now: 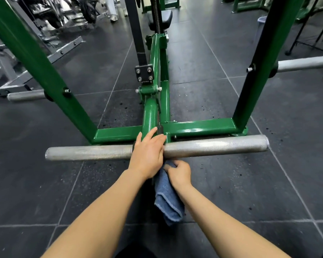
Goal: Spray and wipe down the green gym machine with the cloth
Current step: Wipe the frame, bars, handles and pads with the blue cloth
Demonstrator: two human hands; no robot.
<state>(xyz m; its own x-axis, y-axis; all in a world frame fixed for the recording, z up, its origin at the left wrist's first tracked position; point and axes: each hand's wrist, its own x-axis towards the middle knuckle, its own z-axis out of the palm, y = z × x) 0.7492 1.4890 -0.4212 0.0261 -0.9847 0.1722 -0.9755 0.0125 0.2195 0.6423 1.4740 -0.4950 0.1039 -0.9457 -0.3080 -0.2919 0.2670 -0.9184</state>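
The gym machine frame (198, 127) is glossy dark green, with white glints of light on the paint. The bar (213, 147) across its front is dull silver with a fine knurled pattern. The cloth (168, 200) is blue — a faded, greyish blue. The floor tiles (250, 183) are dark grey with pale joints — perhaps lightly speckled.

Dark rubber floor tiles (222, 192) with pale seams, grey steel rack frame (63, 49) with bolted feet at upper left, pale blue bin (260, 25) far right beyond the upright, thin black stand legs (306, 43) at upper right, a distant person's white shoe (113, 18) at top.
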